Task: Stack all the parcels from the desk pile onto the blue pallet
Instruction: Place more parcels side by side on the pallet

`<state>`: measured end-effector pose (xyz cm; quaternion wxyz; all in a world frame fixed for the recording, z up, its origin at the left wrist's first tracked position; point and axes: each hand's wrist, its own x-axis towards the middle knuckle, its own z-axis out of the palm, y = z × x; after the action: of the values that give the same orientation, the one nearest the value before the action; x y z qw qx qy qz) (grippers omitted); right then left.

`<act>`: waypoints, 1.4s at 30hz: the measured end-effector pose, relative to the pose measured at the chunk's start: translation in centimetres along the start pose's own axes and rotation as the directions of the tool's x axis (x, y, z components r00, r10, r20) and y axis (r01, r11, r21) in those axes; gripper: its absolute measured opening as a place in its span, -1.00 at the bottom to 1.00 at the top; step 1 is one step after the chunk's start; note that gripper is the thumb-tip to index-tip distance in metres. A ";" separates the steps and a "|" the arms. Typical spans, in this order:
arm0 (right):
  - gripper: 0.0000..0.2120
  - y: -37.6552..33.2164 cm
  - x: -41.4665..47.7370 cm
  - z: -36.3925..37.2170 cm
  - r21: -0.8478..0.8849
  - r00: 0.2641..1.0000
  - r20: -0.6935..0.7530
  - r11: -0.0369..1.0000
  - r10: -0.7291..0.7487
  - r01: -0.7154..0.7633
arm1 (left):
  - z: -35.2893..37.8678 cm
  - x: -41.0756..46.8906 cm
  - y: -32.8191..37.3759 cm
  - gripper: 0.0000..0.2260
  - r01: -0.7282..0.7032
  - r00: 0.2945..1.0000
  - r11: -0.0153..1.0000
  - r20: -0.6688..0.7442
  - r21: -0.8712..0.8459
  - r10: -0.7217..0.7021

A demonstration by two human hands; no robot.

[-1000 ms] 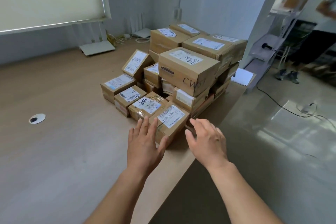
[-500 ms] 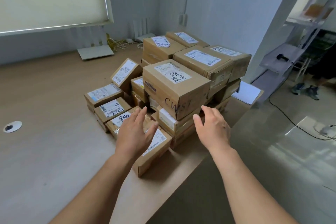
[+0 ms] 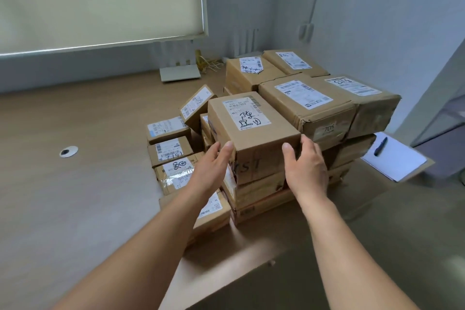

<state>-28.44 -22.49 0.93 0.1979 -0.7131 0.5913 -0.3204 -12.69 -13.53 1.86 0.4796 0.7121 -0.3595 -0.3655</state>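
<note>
Desk (image 3: 75,209): wood-tone top, carrying the whole pile (image 3: 264,191) toward its 3 o'clock end.
Grommet (image 3: 68,151): round cable port at 9 o'clock from the pile, well apart from it.
Blind (image 3: 100,0): drawn down at 11 o'clock, above the desk's far edge.
Router (image 3: 180,74): flat white unit at 12 o'clock, with yellow cables just beside it.
Small parcels (image 3: 169,150): a low row at the pile's 9 o'clock side – they lie under the left forearm.
Tilted parcel (image 3: 197,104): leans on the pile at 10 o'clock from the top parcel.
Left hand (image 3: 214,161): fingers laid along the top parcel's left face, thumb on its front, clasping the near left edge.
Top parcel (image 3: 251,131): the task's thing, sitting on the front stack of the pile, white label up with black scrawl.
Right hand (image 3: 307,166): thumb on the front face, fingers wrapped round the near right edge – holding it.
Big parcels (image 3: 327,108): touching the top parcel at 2 o'clock, crowding the right hand's fingers.
Clipboard (image 3: 397,166): at 3 o'clock on the desk corner, with white paper.
Pen (image 3: 380,146): dark, lying on the paper.
</note>
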 end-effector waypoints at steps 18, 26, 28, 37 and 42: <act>-0.61 -1.0 1.0 0.3 0.497 0.908 0.386 0.866 -0.163 -0.056 | -1.3 -1.7 -0.4 -0.71 -0.011 0.998 0.980 -0.066 -0.199 -0.002; -0.51 -2.4 -1.5 2.5 0.599 0.830 0.430 0.800 -0.355 0.032 | -4.7 -4.8 -2.3 -0.59 -0.089 0.988 0.982 -0.142 -0.169 0.065; -0.48 -2.9 -2.2 3.2 0.606 0.791 0.464 0.794 -0.398 0.045 | -5.7 -5.9 -3.0 -0.57 -0.097 0.982 0.983 -0.174 -0.158 0.069; -0.37 -5.7 -6.4 5.4 0.633 0.646 0.549 0.768 -0.530 0.092 | -10.1 -11.0 -6.1 -0.52 -0.094 0.955 0.991 -0.289 -0.096 0.063; -0.36 -7.0 -9.2 6.2 0.625 0.615 0.529 0.759 -0.585 0.184 | -12.0 -13.6 -7.5 -0.53 -0.115 0.936 0.989 -0.343 -0.095 0.076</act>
<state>-20.05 -12.65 -0.96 0.5108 -0.8127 0.1884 -0.2076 -7.58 5.34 0.47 0.5912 0.7174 -0.2846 -0.2341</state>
